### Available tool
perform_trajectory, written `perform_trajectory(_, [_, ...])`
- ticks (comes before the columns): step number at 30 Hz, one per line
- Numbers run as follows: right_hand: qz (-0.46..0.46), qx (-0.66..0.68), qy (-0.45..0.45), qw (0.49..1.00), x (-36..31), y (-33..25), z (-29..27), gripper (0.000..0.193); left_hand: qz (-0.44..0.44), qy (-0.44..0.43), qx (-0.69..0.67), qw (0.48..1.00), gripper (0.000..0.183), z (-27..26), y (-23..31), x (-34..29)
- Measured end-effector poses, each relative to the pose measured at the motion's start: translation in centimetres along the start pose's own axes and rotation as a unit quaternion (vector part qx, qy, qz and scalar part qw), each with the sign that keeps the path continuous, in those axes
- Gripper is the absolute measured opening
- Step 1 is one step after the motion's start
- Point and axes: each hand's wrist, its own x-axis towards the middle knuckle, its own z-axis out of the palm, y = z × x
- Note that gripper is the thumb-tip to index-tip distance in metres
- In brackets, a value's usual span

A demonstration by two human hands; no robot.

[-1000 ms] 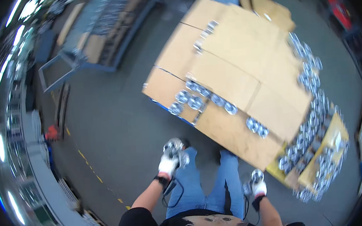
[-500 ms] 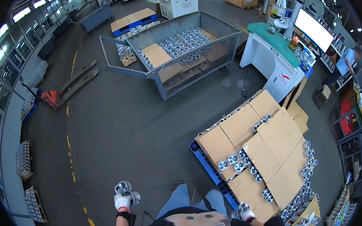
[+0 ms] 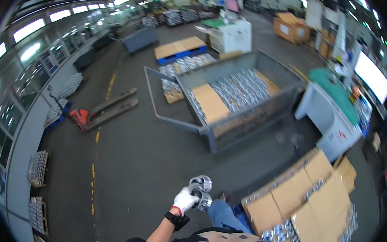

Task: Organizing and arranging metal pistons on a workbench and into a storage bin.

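My left hand (image 3: 185, 200), in a white glove with a red cuff, is closed on two shiny metal pistons (image 3: 203, 199). They sit side by side, held out over the dark floor in front of my legs. A black band circles that wrist. My right hand is out of the picture. At the lower right is a pallet stack of pistons (image 3: 275, 233), partly covered by cardboard sheets (image 3: 320, 202).
Ahead stands a grey metal bin cart (image 3: 247, 116) full of pistons and cardboard, its frame gate (image 3: 153, 97) swung out left. A white desk (image 3: 334, 114) with a monitor stands right. A red pallet jack (image 3: 82, 119) is at left, near a yellow floor line.
My view has lifted and turned, so the cart and desk sit lower and further right. My left hand, with the pistons, has come further in front of me. My right hand has left the view.
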Motion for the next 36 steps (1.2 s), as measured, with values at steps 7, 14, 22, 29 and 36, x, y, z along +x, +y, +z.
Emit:
perform_trajectory(7, [0.115, 0.86, -0.046, 0.496, 16.5, -3.7, 18.3, 0.039, 0.101, 0.046, 0.121, 0.986, 0.05, -3.9, 10.4, 14.0])
perform_trajectory(14, [0.126, 0.759, -0.519, -0.373, 12.6, -2.9, 33.5, 0.051, 0.161, 0.031, 0.095, 0.982, 0.047, -4.6, 19.0, 30.9])
perform_trajectory(22, [0.165, 0.604, -0.649, -0.432, 14.9, -7.3, 38.1, 0.049, 0.267, -0.082, 0.121, 0.953, 0.053, 6.5, 36.0, 50.3])
perform_trajectory(29, [0.151, 0.477, -0.719, -0.482, 16.3, -7.2, 38.6, 0.047, 0.451, -0.211, 0.224, 0.838, 0.053, 18.9, 54.5, 57.5])
perform_trajectory(36, [0.24, 0.334, -0.674, -0.614, 21.7, -13.1, 23.5, 0.046, 0.542, -0.331, 0.249, 0.731, 0.053, 35.7, 72.0, 58.6])
